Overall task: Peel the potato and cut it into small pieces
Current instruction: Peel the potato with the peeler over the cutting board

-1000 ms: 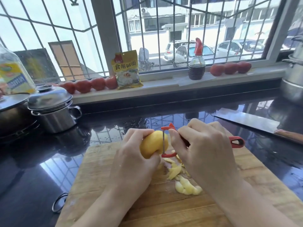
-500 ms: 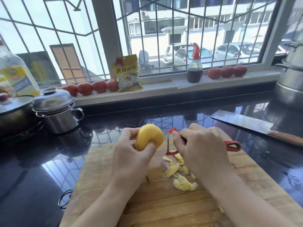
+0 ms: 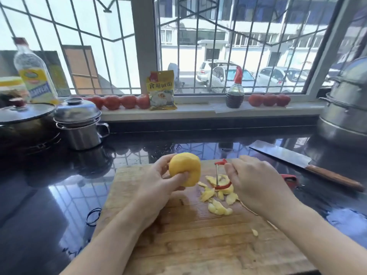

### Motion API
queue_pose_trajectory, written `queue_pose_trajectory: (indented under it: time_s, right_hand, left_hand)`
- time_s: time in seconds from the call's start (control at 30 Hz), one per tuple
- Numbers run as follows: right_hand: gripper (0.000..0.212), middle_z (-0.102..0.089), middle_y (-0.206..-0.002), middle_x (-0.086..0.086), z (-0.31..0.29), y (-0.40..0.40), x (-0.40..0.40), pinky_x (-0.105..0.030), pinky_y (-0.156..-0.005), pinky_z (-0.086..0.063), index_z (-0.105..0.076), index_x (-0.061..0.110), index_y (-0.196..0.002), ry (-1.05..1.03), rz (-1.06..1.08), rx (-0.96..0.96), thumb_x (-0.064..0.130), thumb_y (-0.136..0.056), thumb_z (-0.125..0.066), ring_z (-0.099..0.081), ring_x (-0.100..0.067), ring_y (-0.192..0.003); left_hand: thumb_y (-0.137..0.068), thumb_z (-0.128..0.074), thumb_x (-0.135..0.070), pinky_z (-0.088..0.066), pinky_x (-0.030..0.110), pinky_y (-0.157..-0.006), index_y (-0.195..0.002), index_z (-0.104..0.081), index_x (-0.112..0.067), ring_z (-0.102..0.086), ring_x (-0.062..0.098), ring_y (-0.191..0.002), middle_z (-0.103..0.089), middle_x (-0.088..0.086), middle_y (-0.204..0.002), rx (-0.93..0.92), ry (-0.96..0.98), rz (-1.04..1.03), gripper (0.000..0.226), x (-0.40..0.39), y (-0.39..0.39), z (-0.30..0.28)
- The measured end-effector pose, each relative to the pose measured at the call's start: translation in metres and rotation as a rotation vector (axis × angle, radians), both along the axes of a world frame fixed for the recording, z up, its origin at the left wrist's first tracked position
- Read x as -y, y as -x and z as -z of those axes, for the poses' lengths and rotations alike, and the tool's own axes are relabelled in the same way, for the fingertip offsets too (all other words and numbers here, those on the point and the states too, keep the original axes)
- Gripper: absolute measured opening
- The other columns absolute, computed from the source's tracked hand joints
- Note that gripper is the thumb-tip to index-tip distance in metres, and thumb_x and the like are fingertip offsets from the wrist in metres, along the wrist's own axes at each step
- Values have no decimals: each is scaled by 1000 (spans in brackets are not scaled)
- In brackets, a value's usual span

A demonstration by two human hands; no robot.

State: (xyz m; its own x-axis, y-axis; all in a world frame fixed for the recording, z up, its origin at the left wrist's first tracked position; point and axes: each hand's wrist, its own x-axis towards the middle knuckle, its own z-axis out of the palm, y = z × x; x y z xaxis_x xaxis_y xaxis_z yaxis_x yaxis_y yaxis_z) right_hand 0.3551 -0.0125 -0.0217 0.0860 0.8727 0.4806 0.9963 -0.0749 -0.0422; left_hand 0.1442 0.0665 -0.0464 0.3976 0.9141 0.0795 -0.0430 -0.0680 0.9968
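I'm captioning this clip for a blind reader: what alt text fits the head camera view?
Over a wooden cutting board, a person's left hand holds a peeled yellow potato while the right hand grips a red peeler beside it, apart from it. Peelings lie on the board, and a cleaver rests on the black counter to the right.

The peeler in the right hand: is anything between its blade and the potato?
Nothing visible. The potato sits in the left hand; the peeler, gripped by the right hand, is beside it, apart, across an open gap above the cutting board.
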Motion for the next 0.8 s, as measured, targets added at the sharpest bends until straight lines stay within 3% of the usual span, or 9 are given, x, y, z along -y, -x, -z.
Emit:
queue_pose_trajectory:
  time_s: [0.1,0.2,0.3,0.43,0.53,0.8]
  right_hand:
    - [38,-38,-63,8,-9,5,4,-39,-59,-44,-36,25,-66,-204,-68,120,25,-103,-48,-38,-19,-53]
    - [38,-44,-66,3,-22,20,0,-41,-60,-41,-47,21,-67,-281,-162,318,28,-105,-43,-43,-21,-56]
    - [39,-47,-67,-1,-32,33,-9,-43,-62,-40,-51,19,-68,-298,-231,472,29,-105,-42,-45,-23,-58]
    - [36,-45,-67,-1,-36,37,-15,-43,-63,-39,-49,18,-67,-275,-297,632,22,-102,-46,-42,-23,-58]
    - [35,-46,-67,-2,-36,37,-15,-42,-64,-39,-50,17,-68,-249,-327,679,20,-102,-45,-42,-23,-58]
    - [41,-46,-65,2,-24,34,-19,-42,-62,-41,-51,19,-65,-263,-197,433,31,-103,-44,-45,-21,-55]
  left_hand:
    - [-85,-84,-15,-64,40,-82,-118,-69,-31,-76,18,-95,-78,0,-104,-127,-94,-11,40,5,-1,1]
    - [-83,-85,-17,-56,20,-64,-114,-68,-30,-70,7,-76,-75,-2,-89,-229,-226,-7,38,9,-3,1]
    - [-82,-83,-16,-45,13,-55,-108,-69,-29,-58,-1,-60,-66,-8,-74,-261,-258,-33,32,8,-3,2]
    - [-82,-81,-13,-60,37,-62,-104,-71,-28,-64,9,-64,-70,-4,-73,-200,-207,-7,29,5,-3,3]
    - [-83,-82,-13,-58,37,-60,-105,-71,-25,-63,11,-59,-69,-3,-69,-158,-192,21,27,5,-2,2]
    - [-87,-80,-9,-57,44,-64,-109,-69,-24,-67,20,-67,-74,10,-81,-68,-165,39,29,9,-7,0]
